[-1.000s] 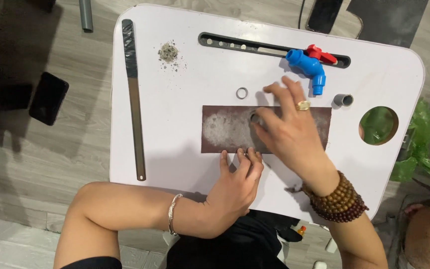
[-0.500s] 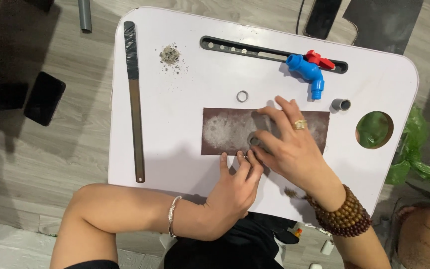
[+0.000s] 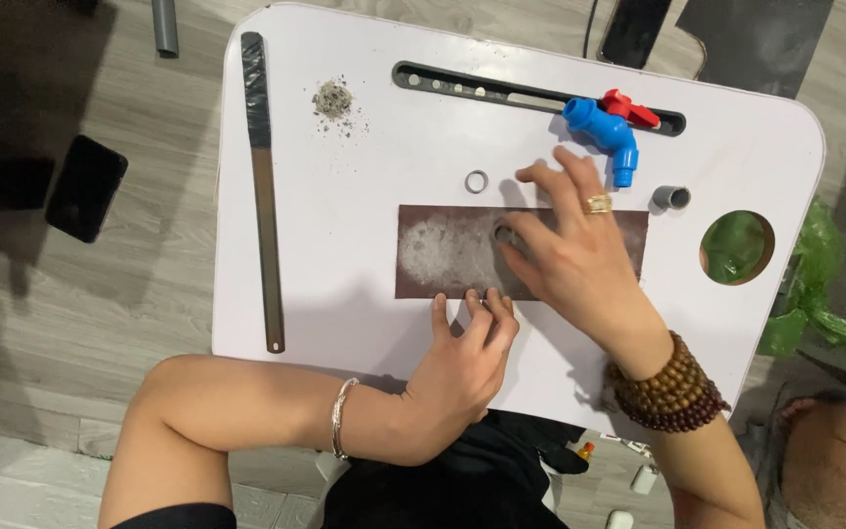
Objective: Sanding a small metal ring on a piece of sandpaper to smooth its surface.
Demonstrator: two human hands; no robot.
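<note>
Fingertips (image 3: 507, 233) of the right hand (image 3: 580, 264) press a small grey ring (image 3: 502, 234) flat against the dark sandpaper (image 3: 443, 266); only part of the ring shows from under them. That hand lies palm down across the sheet's right half, fingers spread rather than curled, a gold band on one of them and a stack of brown bead bracelets (image 3: 673, 387) at the wrist. It pins the ring, it does not grip it.

Below, the left hand (image 3: 462, 367) is open too, its fingertips (image 3: 469, 306) planted on the near edge of the sandpaper, holding nothing, with a thin silver bangle (image 3: 341, 416) round the wrist. A pale, worn patch covers the sheet's left part, beside the ring.

Just above the sheet lies a second ring (image 3: 477, 181), loose on the white table (image 3: 345, 294). Near the right hand's outer fingers sit a blue tap (image 3: 601, 129) with a red handle and a short grey pipe piece (image 3: 671, 197). Behind them runs a black slotted strip (image 3: 462, 86). A small heap of grey dust (image 3: 332, 99) lies well to the left, and a long saw blade (image 3: 264, 196) lies along the table's left side. A round hole (image 3: 736, 247) opens in the table's right side, green showing through it.
</note>
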